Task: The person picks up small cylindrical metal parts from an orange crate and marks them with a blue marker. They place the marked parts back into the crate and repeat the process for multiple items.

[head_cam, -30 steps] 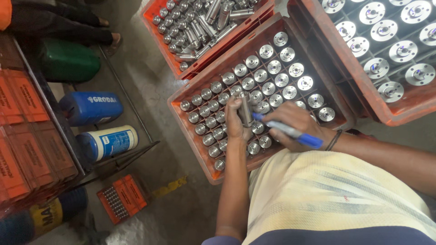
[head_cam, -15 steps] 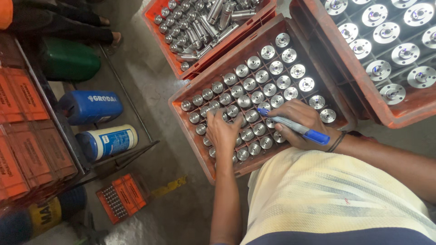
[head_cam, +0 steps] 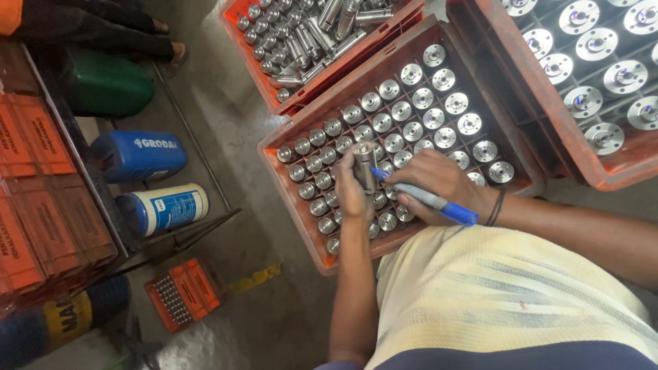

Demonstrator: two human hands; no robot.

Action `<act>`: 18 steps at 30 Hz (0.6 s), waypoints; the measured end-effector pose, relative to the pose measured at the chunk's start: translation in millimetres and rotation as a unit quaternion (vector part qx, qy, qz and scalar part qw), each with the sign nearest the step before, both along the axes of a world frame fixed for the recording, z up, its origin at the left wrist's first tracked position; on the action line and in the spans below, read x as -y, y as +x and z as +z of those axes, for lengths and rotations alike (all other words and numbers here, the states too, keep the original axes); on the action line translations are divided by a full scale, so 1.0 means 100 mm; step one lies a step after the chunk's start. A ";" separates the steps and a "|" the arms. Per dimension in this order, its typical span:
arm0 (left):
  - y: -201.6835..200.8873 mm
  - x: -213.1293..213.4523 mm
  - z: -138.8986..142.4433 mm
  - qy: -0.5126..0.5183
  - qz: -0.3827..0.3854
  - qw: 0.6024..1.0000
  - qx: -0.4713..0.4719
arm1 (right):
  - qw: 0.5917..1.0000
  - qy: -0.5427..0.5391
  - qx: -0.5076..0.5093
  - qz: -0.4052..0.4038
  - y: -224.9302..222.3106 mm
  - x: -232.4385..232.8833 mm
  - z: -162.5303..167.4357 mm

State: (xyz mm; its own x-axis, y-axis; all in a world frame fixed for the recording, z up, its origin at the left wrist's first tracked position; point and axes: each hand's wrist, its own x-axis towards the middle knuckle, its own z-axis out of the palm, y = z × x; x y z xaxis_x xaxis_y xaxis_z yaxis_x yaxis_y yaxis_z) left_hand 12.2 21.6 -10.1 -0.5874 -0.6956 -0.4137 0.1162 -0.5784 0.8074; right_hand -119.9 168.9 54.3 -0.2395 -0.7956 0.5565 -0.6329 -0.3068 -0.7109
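Concrete floor (head_cam: 226, 116). Left hand (head_cam: 353, 192) grips a metal cylinder (head_cam: 364, 164) above the orange crate (head_cam: 301, 219); right hand (head_cam: 439, 185) holds a blue marker (head_cam: 428, 200) against it. Jugs (head_cam: 137, 156) beside rack.

Lower part of the metal cylinder (head_cam: 364, 166) hidden inside the left hand (head_cam: 353, 192). Marker (head_cam: 425, 197) tip too small to resolve; contact with the cylinder cannot be confirmed. Several upright parts in the middle crate (head_cam: 301, 226) concealed beneath both hands and the right hand (head_cam: 439, 185). Right-hand crate (head_cam: 582, 164) and upper crate (head_cam: 274, 96) cut off by the top edge. Dark figure (head_cam: 89, 27) at upper left cropped, possibly a seated person's legs.
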 end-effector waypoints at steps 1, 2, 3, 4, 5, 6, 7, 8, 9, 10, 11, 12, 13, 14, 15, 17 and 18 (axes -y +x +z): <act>-0.02 -0.03 -0.04 0.002 0.020 1.000 0.021 | 0.999 0.006 -0.007 0.041 0.00 0.00 0.00; -0.03 -0.05 -0.07 0.004 0.040 0.998 0.041 | 0.997 0.011 -0.014 0.081 -0.01 -0.01 0.00; -0.04 -0.05 -0.08 0.005 0.059 0.996 0.059 | 0.992 0.016 -0.023 0.120 -0.01 -0.02 0.00; -0.03 -0.04 -0.08 -0.010 0.042 0.998 0.035 | 0.996 0.016 -0.004 0.084 -0.02 -0.04 -0.01; -0.02 -0.03 -0.08 -0.024 0.026 0.999 0.010 | 0.999 0.018 0.016 0.048 -0.02 -0.05 -0.01; -0.01 -0.04 -0.08 -0.039 0.011 0.999 -0.014 | 0.999 0.020 0.036 0.014 -0.01 -0.07 -0.02; 0.00 -0.04 -0.08 -0.039 0.010 0.999 -0.002 | 0.999 0.016 0.015 0.040 0.00 -0.09 -0.02; 0.02 -0.06 -0.08 -0.039 0.008 0.999 0.010 | 0.998 0.011 -0.007 0.064 0.03 -0.11 -0.02; 0.03 -0.08 -0.08 -0.040 0.006 0.999 0.021 | 0.996 0.006 -0.029 0.087 0.06 -0.13 -0.02; 0.04 -0.10 -0.08 -0.039 0.000 0.999 0.012 | 0.998 0.017 -0.010 0.058 0.09 -0.16 -0.02; 0.05 -0.11 -0.08 -0.037 -0.006 0.999 0.004 | 0.999 0.028 0.008 0.028 0.13 -0.17 -0.02; 0.07 -0.12 -0.07 -0.035 -0.010 0.999 -0.003 | 0.999 0.039 0.028 0.001 0.15 -0.18 -0.02; 0.09 -0.12 -0.05 -0.022 -0.018 0.999 -0.033 | 0.999 0.034 0.018 0.027 0.16 -0.18 -0.02; 0.09 -0.09 -0.01 -0.010 -0.024 0.998 -0.062 | 0.998 0.028 0.009 0.057 0.15 -0.17 -0.02; 0.11 -0.06 0.04 0.003 -0.030 0.995 -0.092 | 0.996 0.022 -0.002 0.085 0.14 -0.16 -0.03; 0.13 0.04 0.17 -0.270 -0.070 0.935 0.220 | 0.999 0.024 0.010 0.033 0.08 -0.12 -0.04; 0.17 0.07 0.26 -0.391 -0.087 0.840 0.365 | 1.000 0.025 0.015 0.005 0.05 -0.11 -0.05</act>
